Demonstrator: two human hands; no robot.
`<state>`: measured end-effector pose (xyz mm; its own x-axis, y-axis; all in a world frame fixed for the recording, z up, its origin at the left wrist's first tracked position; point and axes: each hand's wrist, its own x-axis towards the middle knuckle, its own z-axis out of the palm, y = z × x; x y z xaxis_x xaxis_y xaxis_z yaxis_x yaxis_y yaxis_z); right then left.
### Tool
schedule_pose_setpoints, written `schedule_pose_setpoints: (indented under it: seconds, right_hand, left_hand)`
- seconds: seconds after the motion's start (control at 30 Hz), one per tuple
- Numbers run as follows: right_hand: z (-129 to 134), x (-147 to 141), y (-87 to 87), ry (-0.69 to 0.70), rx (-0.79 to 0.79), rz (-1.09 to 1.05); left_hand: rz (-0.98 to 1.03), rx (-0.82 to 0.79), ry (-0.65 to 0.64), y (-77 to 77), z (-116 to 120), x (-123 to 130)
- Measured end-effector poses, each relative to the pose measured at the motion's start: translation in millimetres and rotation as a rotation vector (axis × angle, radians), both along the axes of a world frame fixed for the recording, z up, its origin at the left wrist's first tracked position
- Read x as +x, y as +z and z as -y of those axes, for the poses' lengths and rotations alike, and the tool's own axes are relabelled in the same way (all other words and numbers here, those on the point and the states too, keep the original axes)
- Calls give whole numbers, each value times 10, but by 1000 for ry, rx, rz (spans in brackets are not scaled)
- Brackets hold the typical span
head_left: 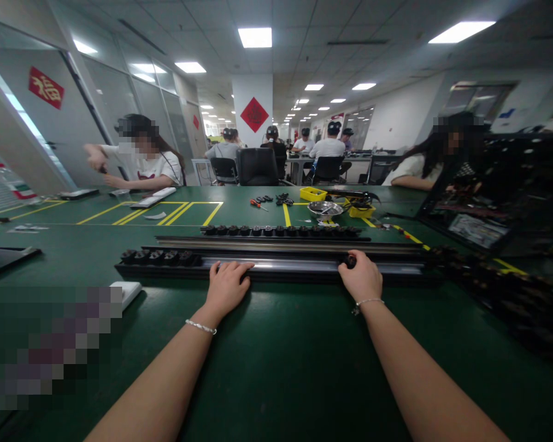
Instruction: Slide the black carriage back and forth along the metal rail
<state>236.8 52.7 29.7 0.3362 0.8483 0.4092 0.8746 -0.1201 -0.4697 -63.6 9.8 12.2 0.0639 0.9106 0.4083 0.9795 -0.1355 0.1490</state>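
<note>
A long black rail (281, 265) with a shiny inner channel lies crosswise on the green table in front of me. Several small black knob-like parts (156, 256) sit in a row at its left end. My left hand (228, 285) rests on the rail's near edge right of that row, its fingers stretched out and holding nothing. Toward the right end, my right hand (363, 276) pinches one small black part (349, 261) at the channel. Its underside is hidden by the fingers and the rail. Behind lies another rail (276, 244), and beyond it a row of similar black parts (281, 231).
A dark heap of black parts (498, 282) lies at the right, near a black open case (483, 190). Farther back are a metal bowl (325, 210), a yellow bin (312, 194) and an orange-handled screwdriver (257, 204). Co-workers sit at the far left and right sides.
</note>
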Motion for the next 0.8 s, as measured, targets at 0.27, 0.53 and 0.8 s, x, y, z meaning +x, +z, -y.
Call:
schedule_pose_setpoints:
  seconds: [0.27, 0.53, 0.8]
  right_hand:
    - [7, 46, -34, -43, 36, 46]
    - [-15, 77, -58, -54, 42, 60]
    - [-19, 76, -80, -48, 71, 25]
  left_hand:
    - [-8, 6, 3, 0, 3, -5]
    - [-4, 13, 2, -18, -13, -7]
    - [11, 11, -1, -21, -14, -4]
